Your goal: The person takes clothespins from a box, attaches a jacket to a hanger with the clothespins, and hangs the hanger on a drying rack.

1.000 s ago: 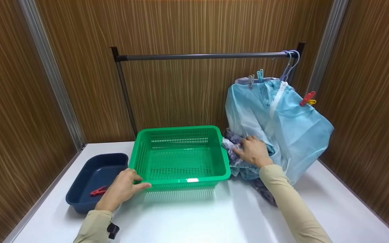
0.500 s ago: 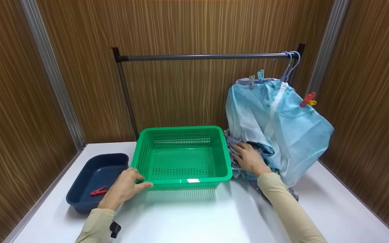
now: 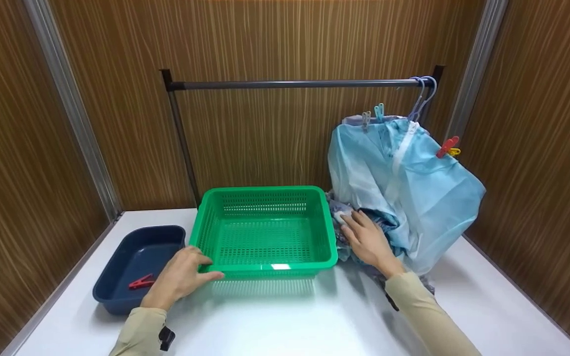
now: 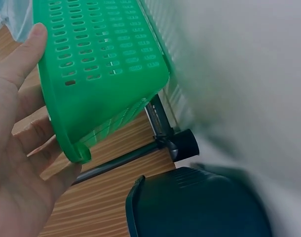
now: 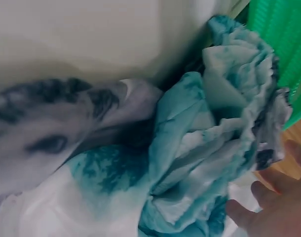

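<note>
My left hand (image 3: 181,277) lies at the near-left corner of a green perforated plastic basket (image 3: 265,267). In the left wrist view, its loosely extended fingers (image 4: 34,133) touch the rim, with the thumb on the near side. At the basket's right, my right hand (image 3: 370,242) rests on bunched, patterned fabric (image 3: 343,210), its fingers spread. The right wrist view shows crumpled teal-and-white cloth (image 5: 190,163) beside that hand, and grey patterned cloth (image 5: 52,113). A light blue garment (image 3: 428,193) hangs above, held by clothespins (image 3: 447,147).
Purple hangers (image 3: 421,96) hook onto the right end of a dark rack bar (image 3: 285,84). A navy tub (image 3: 112,298) with a red clothespin (image 3: 141,282) in it stands left of the basket on the white table (image 3: 285,321). Wood-patterned walls (image 3: 245,138) enclose the space.
My right hand has shifted down along the bunched fabric, and its fingers have spread. Some grey patterned cloth at the bottom has moved right. My left hand stays at the basket's corner.
</note>
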Demonstrator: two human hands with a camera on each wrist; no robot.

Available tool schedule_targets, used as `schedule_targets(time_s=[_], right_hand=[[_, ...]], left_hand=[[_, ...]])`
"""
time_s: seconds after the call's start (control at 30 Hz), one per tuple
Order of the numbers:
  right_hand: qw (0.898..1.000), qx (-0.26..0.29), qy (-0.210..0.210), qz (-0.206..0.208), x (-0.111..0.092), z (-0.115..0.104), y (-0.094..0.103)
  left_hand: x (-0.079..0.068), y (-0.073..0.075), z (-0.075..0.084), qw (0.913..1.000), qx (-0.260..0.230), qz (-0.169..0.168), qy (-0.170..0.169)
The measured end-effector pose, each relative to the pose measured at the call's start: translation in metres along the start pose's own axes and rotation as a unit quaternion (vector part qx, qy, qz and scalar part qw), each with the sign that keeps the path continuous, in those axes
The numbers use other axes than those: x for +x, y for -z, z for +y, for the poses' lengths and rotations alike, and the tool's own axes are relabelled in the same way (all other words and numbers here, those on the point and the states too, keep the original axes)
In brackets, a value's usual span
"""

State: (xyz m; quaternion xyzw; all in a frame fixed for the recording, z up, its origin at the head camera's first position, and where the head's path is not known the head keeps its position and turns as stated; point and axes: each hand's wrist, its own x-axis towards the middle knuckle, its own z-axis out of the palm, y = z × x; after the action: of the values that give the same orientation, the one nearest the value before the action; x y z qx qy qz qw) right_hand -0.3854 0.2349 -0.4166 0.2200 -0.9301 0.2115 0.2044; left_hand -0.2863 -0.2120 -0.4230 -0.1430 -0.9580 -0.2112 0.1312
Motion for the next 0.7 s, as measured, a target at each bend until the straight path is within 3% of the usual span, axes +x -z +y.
schedule_targets(time_s=[0.27, 0.4, 0.7], right_hand=[[0.999, -0.01, -0.024, -0.035, -0.017, -0.017, 0.012], [0.998, -0.013, -0.035, -0.058, -0.022, -0.029, 0.018], [0.997, 0.007, -0.041, -0.067, -0.03, -0.048, 0.019]], left_hand=[[-0.001, -0.005, 0.003, 0.9982, 0.046, 0.021, -0.033], [0.0, -0.007, 0.006, 0.9986, 0.041, 0.024, -0.024], [0.01, -0.012, 0.019, 0.9989, 0.004, 0.041, -0.024]])
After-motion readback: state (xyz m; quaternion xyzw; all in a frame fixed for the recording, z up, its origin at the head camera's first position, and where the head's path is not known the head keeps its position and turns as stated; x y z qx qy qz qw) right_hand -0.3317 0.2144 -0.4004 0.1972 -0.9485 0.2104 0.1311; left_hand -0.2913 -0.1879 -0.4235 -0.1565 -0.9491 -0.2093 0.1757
